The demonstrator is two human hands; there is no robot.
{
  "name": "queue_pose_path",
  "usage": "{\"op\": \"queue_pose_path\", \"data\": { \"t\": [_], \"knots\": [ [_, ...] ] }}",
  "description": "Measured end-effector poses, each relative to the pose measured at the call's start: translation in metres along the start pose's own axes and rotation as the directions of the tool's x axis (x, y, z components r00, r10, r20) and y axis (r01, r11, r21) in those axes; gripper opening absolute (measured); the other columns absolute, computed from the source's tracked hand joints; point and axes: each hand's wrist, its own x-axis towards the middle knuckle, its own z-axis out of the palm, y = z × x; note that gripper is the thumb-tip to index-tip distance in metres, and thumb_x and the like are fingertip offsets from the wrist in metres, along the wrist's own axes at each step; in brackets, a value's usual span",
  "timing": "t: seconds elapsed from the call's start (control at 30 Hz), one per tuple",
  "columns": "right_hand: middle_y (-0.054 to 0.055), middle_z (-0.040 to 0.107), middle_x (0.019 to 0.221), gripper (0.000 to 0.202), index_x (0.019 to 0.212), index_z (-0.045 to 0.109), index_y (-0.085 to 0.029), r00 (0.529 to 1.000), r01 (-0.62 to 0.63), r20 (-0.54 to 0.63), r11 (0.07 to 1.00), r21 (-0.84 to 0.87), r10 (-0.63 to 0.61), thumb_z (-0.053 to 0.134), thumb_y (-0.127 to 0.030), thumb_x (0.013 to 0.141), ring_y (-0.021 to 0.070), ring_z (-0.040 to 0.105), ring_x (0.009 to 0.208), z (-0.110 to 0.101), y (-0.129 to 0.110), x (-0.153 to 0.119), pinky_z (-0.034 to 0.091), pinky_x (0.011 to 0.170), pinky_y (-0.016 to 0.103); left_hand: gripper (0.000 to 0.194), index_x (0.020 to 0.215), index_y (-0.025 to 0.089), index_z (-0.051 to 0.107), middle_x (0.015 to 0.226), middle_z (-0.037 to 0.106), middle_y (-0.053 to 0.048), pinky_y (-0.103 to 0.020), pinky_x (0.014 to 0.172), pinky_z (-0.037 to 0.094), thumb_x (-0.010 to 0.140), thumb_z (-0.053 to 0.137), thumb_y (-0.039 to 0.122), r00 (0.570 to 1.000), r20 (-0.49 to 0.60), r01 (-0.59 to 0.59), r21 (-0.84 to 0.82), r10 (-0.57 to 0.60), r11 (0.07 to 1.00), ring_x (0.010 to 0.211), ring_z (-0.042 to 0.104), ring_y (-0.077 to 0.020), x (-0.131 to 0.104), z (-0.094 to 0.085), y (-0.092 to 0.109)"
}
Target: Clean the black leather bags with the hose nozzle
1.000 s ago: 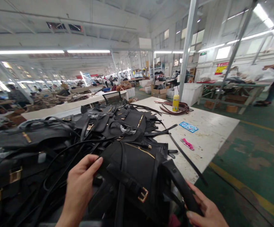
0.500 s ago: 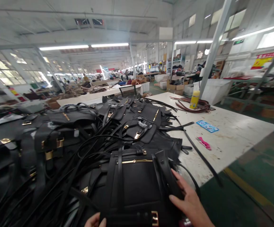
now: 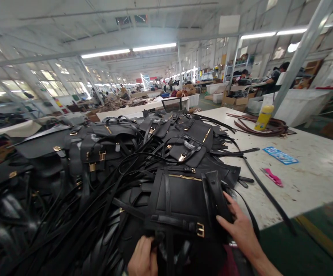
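Note:
A black bag (image 3: pixel 183 195) with a gold zipper and a gold buckle lies at the near edge of the pile. My right hand (image 3: pixel 239 224) is at its right side, with thumb and fingers around a wide black strap (image 3: pixel 218 195). Below the bag's lower left corner, my left hand (image 3: pixel 143 255) has its fingers curled on black material at the bag's bottom edge. The fingertips there are partly hidden. Long black straps (image 3: pixel 97 207) spread out to the left of the bag.
More black bags (image 3: pixel 103 147) cover the table's left and middle. On the white tabletop (image 3: pixel 315 172) at right lie a pink cutter (image 3: pixel 273 177), a blue-and-white card (image 3: pixel 280 155), brown straps (image 3: pixel 243 124) and a yellow bottle (image 3: pixel 264 117). A metal post (image 3: pixel 304 57) rises behind.
The view has shifted left and down, so the scene sits further right and more of the near side shows. My left hand has come further into view, its fingers curled at the bag's lower edge.

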Motion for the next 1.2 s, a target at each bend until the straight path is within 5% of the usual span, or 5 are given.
{"op": "queue_pose_path", "data": {
  "t": [0.23,0.4,0.67,0.93,1.2],
  "knots": [
    [0.001,0.066,0.083,0.068,0.130,0.033,-0.021,0.997,0.012,-0.077,1.000,0.011,-0.011,0.057,-0.027,0.066,0.0191,0.062,0.058,-0.029,0.004,0.050,0.051,0.057,0.031,0.035,0.090,0.017,0.059,0.090,0.063,-0.006,-0.032,0.081,0.043,0.063,0.041,0.004,0.881,0.471,0.196,-0.270,-0.048,0.943,0.091,0.057,-0.0196,0.147,-0.005,0.045],
    [-0.001,0.065,0.079,0.068,0.130,0.032,-0.023,0.995,0.003,-0.104,0.999,0.044,0.002,0.057,-0.028,0.067,0.0173,0.060,0.053,-0.036,0.011,0.050,0.050,0.054,0.030,0.042,0.108,0.016,0.053,0.103,0.060,-0.007,-0.032,0.083,0.042,0.066,0.052,0.023,0.698,0.692,0.532,-0.673,0.184,0.514,0.097,0.053,-0.0195,0.169,-0.036,0.039],
    [0.001,0.064,0.085,0.070,0.130,0.031,-0.023,0.996,0.006,-0.089,0.999,0.047,-0.002,0.058,-0.027,0.066,0.0181,0.061,0.058,-0.033,0.013,0.051,0.051,0.056,0.031,0.031,0.062,0.018,0.052,0.055,0.051,0.003,-0.022,0.057,0.036,0.075,0.045,0.045,0.940,0.174,0.335,-0.337,-0.292,0.880,0.055,0.047,-0.0107,0.205,-0.065,0.053],
    [0.000,0.064,0.082,0.068,0.129,0.031,-0.024,0.996,0.005,-0.089,1.000,0.013,-0.003,0.058,-0.025,0.067,0.0178,0.061,0.057,-0.033,0.012,0.051,0.050,0.059,0.031,0.014,0.057,0.013,0.055,0.053,0.055,-0.003,-0.028,0.057,0.039,0.054,0.063,0.025,0.767,0.606,0.436,-0.256,-0.208,0.863,0.058,0.054,-0.0188,0.239,0.009,0.060],
    [0.005,0.062,0.095,0.072,0.131,0.030,-0.021,0.999,0.033,0.008,0.995,0.094,-0.033,0.058,-0.029,0.065,0.0177,0.061,0.061,-0.033,0.006,0.046,0.051,0.056,0.030,0.046,0.113,0.017,0.046,0.061,0.058,0.003,-0.022,0.052,0.042,0.072,0.053,0.037,0.783,0.613,0.602,-0.702,-0.106,0.382,0.050,0.053,-0.0108,0.169,-0.038,0.090]
  ]
}}
